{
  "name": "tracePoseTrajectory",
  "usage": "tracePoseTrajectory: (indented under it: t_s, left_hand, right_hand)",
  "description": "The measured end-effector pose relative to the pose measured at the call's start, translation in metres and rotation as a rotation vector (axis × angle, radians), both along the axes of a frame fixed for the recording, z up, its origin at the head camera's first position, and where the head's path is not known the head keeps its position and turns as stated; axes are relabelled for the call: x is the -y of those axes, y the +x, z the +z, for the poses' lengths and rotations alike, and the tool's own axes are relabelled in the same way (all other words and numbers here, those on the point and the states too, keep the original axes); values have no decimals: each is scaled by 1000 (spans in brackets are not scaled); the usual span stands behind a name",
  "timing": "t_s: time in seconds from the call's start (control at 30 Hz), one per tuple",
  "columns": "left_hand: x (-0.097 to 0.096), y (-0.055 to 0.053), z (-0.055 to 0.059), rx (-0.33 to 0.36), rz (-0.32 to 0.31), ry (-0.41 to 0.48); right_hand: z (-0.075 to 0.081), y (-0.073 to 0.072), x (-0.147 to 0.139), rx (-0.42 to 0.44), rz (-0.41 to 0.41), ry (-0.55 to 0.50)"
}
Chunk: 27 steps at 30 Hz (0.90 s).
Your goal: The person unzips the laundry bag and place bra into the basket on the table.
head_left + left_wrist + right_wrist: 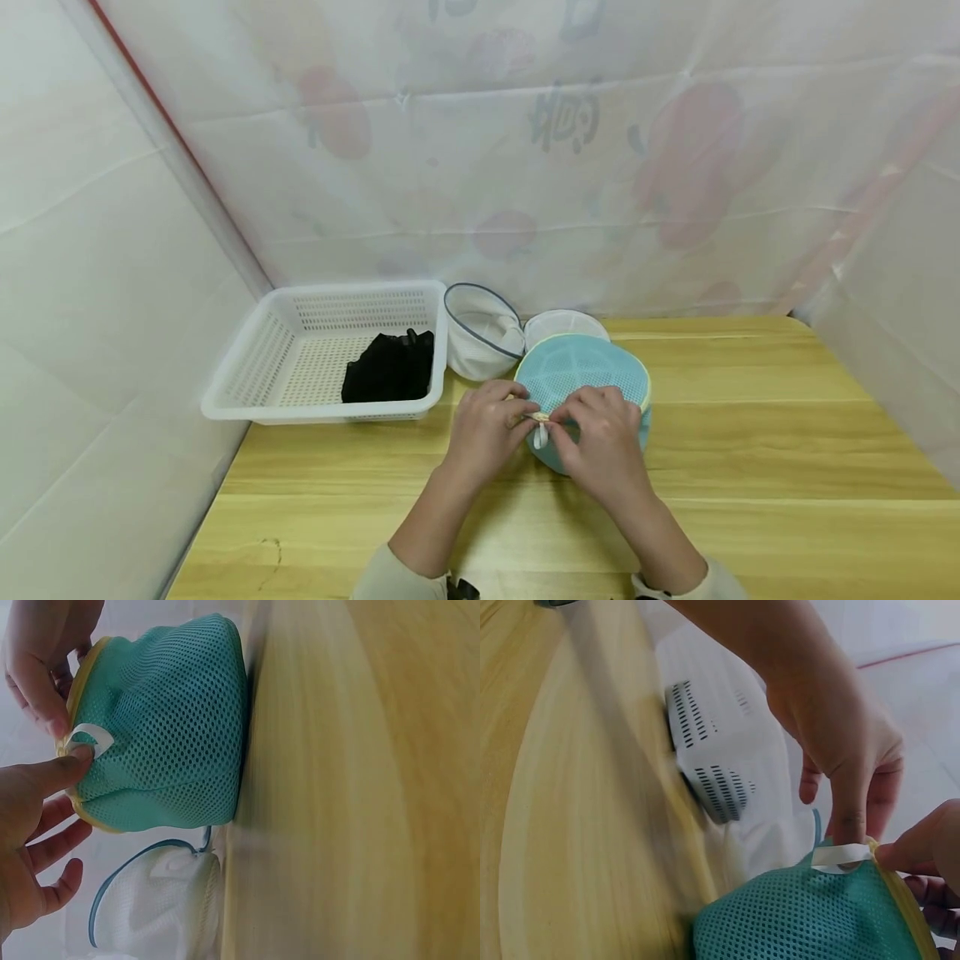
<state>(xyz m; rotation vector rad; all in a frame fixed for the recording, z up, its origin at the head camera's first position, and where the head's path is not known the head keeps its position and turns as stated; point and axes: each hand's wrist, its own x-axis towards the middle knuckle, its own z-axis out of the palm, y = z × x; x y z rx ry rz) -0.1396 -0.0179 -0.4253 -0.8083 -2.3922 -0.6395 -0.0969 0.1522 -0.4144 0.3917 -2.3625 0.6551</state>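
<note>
A teal mesh laundry bag [581, 367] with a yellow zipped rim stands upright on the table. At the near side of its rim both hands meet beside a small white fabric loop [91, 736]. My left hand [487, 427] pinches the rim at the loop between thumb and fingers; in the left wrist view its other fingers are spread loosely. Just to the right, my right hand [606, 442] pinches the yellow zipper edge [900, 900] with thumb and forefinger. What lies between the fingertips is too small to make out.
Behind and left stands a white mesh bag [480, 346] with a dark blue rim. Another white mesh bag [566, 323] sits behind the teal one. A white plastic basket [322, 412] at the left holds a black cloth item [390, 367]. Sheeting [480, 167] hangs behind the wooden table [750, 467].
</note>
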Motion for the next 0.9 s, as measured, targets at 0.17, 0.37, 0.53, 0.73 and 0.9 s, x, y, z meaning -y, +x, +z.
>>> tracePoseTrajectory:
  t_s: [0.17, 0.37, 0.53, 0.73, 0.9]
  left_hand:
    - [5, -3, -1, 8, 26, 53]
    - [11, -4, -2, 26, 18, 89]
    - [10, -2, -1, 37, 8, 84]
    - [9, -1, -2, 32, 26, 59]
    - [9, -1, -3, 67, 36, 85]
  right_hand:
    - [4, 2, -4, 9, -13, 31]
    - [1, 1, -8, 6, -28, 34]
    - [-7, -3, -8, -16, -16, 63]
    - [-13, -6, -9, -43, 6, 99]
    - [-15, -8, -9, -77, -1, 96]
